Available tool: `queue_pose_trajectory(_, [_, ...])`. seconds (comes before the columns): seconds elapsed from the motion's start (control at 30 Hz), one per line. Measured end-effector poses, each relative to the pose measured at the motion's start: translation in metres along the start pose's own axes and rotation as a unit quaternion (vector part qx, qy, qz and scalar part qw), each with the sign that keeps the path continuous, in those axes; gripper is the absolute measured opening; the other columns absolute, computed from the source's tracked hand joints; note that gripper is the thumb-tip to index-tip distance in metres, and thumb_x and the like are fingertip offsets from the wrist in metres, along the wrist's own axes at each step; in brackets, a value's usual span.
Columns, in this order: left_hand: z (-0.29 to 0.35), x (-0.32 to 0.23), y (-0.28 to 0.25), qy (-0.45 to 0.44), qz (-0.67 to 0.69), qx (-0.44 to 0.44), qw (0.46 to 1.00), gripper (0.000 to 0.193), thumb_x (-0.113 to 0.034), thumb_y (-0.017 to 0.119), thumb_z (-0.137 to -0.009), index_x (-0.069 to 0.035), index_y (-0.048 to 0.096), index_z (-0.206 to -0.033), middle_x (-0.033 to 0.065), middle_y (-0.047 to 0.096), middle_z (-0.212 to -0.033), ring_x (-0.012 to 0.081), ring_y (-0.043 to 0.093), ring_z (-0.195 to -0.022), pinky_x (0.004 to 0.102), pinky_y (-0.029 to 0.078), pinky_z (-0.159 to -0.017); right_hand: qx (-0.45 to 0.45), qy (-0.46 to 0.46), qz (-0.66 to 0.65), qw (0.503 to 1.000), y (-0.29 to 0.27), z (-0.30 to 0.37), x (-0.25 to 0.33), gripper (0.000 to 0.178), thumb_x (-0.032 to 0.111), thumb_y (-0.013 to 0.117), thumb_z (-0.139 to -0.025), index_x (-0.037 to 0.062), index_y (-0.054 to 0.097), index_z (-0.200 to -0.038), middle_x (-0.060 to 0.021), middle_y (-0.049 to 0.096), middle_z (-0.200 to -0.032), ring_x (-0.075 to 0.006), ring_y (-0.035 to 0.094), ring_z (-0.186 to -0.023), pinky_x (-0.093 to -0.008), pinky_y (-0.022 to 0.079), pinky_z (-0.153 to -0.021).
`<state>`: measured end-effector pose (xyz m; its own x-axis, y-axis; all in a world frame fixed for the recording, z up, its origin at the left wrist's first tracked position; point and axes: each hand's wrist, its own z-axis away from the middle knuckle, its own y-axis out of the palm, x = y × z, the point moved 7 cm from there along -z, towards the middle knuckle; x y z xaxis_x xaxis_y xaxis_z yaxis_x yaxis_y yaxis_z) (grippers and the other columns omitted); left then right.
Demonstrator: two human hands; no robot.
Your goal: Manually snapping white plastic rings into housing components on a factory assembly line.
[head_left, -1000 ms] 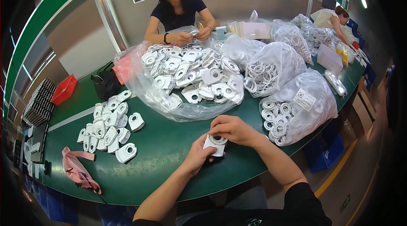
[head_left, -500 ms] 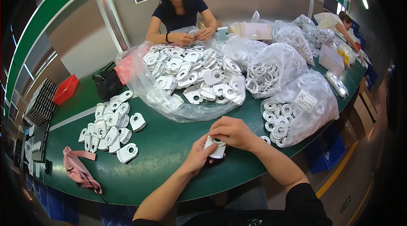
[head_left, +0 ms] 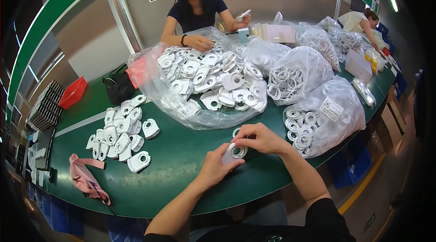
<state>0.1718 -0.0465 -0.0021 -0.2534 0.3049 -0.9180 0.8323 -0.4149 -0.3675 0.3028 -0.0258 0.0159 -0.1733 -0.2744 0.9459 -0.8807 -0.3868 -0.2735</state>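
Over the green table's near side, my left hand (head_left: 214, 168) is closed around a flat white plastic part (head_left: 228, 156) with a round hole. A white ring (head_left: 244, 152) lies at that hole, facing up toward me. My right hand (head_left: 260, 139) is closed, its thumb and fingertips pinching at the ring's upper edge. Another white ring (head_left: 235, 131) shows in part just beyond the right fingers; whether they hold it cannot be told. To the left lies a loose pile of similar white plastic parts (head_left: 121, 126), with a single one (head_left: 139, 161) at its near edge.
A large open clear bag (head_left: 190, 123) of white parts spreads ahead. Bags of rings (head_left: 338, 106) stand at right. A pink strap bag (head_left: 84, 178), black bag (head_left: 119, 88) and red bin (head_left: 73, 92) are at left. Across the table sits a co-worker (head_left: 200, 15) holding a white part.
My left hand has turned the part so its ring side faces up more. My right fingers have shifted slightly right along it. The co-worker's hands have parted, one lifting a white part.
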Motion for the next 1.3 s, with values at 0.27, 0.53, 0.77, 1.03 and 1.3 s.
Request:
queue_pose_trajectory(0.27, [0.0, 0.011, -0.008, 0.026, -0.073, -0.053, 0.996, 0.023, -0.021, 0.047, -0.093, 0.0, 0.057, -0.089, 0.0166, 0.055, -0.065, 0.025, 0.055, -0.055, 0.0357, 0.041, -0.053, 0.006, -0.061, 0.179, 0.982, 0.014, -0.001, 0.01, 0.014, 0.012, 0.058, -0.086, -0.0016, 0.058, -0.083, -0.0071, 0.059, -0.079, -0.0122, 0.052, -0.069, -0.0269, 0.042, -0.061])
queue_pose_trajectory(0.53, [-0.004, 0.027, -0.003, -0.044, 0.318, -0.092, 0.943, 0.018, -0.015, 0.041, -0.096, -0.003, 0.043, -0.109, 0.004, 0.052, -0.101, 0.0102, 0.052, -0.088, 0.0244, 0.046, -0.072, -0.098, 0.013, -0.138, 0.986, -0.002, -0.005, -0.018, 0.029, 0.021, 0.051, -0.093, -0.0015, 0.056, -0.111, -0.0028, 0.061, -0.091, -0.0052, 0.053, -0.075, -0.0207, 0.045, -0.067])
queue_pose_trajectory(0.77, [0.001, 0.017, 0.008, -0.066, 0.373, -0.016, 0.925, 0.027, -0.026, 0.037, -0.098, -0.003, 0.042, -0.11, 0.0061, 0.049, -0.108, 0.0139, 0.053, -0.1, 0.0322, 0.048, -0.088, -0.081, 0.016, -0.082, 0.993, 0.006, -0.004, -0.012, 0.017, 0.012, 0.055, -0.089, -0.0007, 0.062, -0.098, -0.0025, 0.063, -0.09, -0.0058, 0.055, -0.081, -0.0215, 0.045, -0.071])
queue_pose_trajectory(1.03, [-0.001, 0.017, -0.009, -0.004, 0.016, -0.044, 0.999, 0.029, -0.023, 0.042, -0.095, 0.0, 0.056, -0.084, 0.0121, 0.057, -0.068, 0.0193, 0.053, -0.062, 0.0324, 0.04, -0.056, -0.001, -0.049, 0.066, 0.997, 0.018, -0.004, 0.0, 0.014, 0.01, 0.055, -0.088, -0.0015, 0.061, -0.093, -0.0071, 0.061, -0.08, -0.013, 0.056, -0.073, -0.0259, 0.044, -0.068])
queue_pose_trajectory(1.3, [-0.004, 0.016, -0.017, 0.024, -0.091, -0.057, 0.994, 0.031, -0.022, 0.045, -0.092, 0.0, 0.056, -0.073, 0.017, 0.056, -0.064, 0.0306, 0.056, -0.057, 0.0386, 0.04, -0.052, -0.01, -0.043, 0.113, 0.993, 0.019, -0.003, -0.004, 0.015, 0.015, 0.057, -0.085, 0.0016, 0.062, -0.089, -0.0094, 0.064, -0.077, -0.0193, 0.06, -0.069, -0.0297, 0.046, -0.064])
